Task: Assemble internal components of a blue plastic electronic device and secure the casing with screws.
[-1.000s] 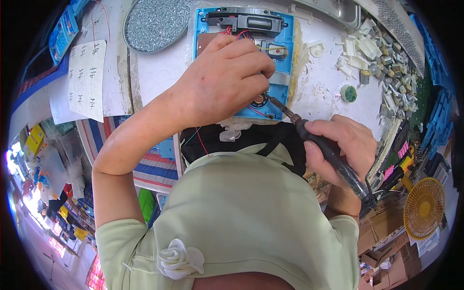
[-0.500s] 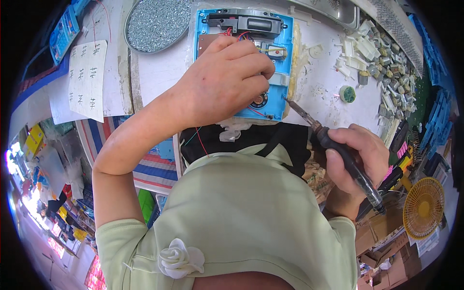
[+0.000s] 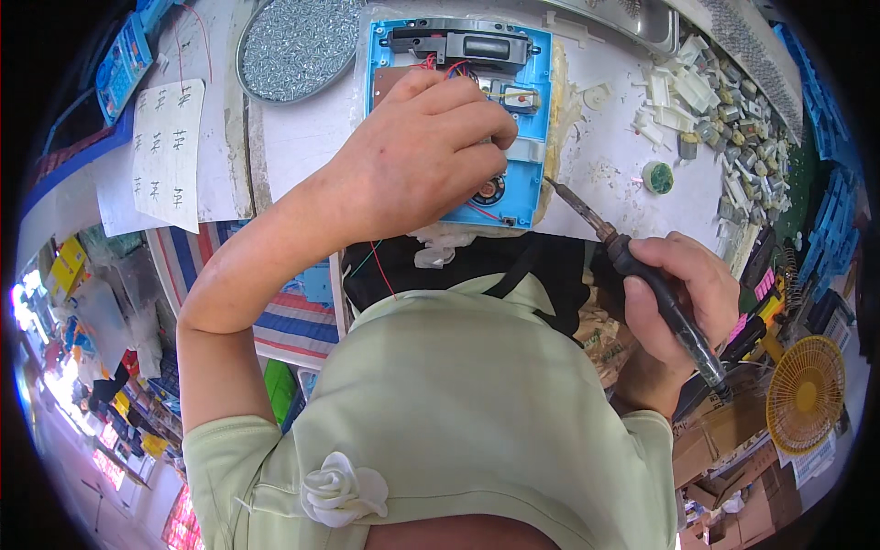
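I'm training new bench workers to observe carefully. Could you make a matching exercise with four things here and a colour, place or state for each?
Things:
1. Soldering iron
2. Round tray
3. Fan
4. Blue casing

Descriptions:
A. Yellow, near the picture's right edge
B. Partly covered by the left hand
C. Filled with small shiny metal pieces
D. Held in the right hand

Pairs: 1-D, 2-C, 3-A, 4-B

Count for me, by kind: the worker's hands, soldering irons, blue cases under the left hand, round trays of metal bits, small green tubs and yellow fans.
Hands: 2 (left hand, right hand)
Soldering iron: 1
Blue case under the left hand: 1
Round tray: 1
Green tub: 1
Yellow fan: 1
Total: 7
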Tool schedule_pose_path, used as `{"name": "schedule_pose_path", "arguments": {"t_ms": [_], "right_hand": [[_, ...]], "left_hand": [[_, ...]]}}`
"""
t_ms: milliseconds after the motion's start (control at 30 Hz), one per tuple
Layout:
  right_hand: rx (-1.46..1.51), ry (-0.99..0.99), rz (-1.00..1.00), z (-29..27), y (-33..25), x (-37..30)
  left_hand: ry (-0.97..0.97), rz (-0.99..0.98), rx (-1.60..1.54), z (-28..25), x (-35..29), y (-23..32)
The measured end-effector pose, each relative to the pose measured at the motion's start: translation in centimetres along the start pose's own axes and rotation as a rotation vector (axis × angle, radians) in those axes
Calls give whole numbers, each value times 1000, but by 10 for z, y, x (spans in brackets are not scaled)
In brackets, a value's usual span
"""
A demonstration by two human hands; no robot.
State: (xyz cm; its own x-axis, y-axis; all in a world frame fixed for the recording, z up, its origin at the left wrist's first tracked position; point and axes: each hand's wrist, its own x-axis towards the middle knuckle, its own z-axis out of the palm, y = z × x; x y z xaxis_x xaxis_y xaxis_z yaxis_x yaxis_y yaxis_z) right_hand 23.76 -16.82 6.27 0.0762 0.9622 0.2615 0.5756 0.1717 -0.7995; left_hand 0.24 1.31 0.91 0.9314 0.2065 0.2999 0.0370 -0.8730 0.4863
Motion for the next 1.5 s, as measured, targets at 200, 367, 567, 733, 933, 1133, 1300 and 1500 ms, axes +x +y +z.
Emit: {"name": "schedule_pose_path", "arguments": {"t_ms": [200, 367, 567, 733, 933, 1133, 1300, 1500], "right_hand": [[-28, 49, 35, -6, 1, -8], [-8, 73, 62, -8, -1, -9], [-27, 154, 128, -17, 4, -30], [-60, 305, 319, -44, 1, -70], [37, 641, 377, -100, 20, -136], [-51, 924, 435, -118, 13, -168], [-27, 1186, 283, -164, 4, -198], [-55, 1361, 373, -198, 24, -219]], "left_hand": [[0, 37, 10, -7, -3, 6], [28, -46, 52, 1, -6, 15], [129, -291, 220, 14, -12, 50], [283, -425, 70, 14, -14, 59], [85, -131, 80, -21, -7, 15], [-152, 157, 129, -28, 20, -5], [-245, 120, 117, -29, 30, 0], [-190, 164, 104, -28, 48, 6]]}}
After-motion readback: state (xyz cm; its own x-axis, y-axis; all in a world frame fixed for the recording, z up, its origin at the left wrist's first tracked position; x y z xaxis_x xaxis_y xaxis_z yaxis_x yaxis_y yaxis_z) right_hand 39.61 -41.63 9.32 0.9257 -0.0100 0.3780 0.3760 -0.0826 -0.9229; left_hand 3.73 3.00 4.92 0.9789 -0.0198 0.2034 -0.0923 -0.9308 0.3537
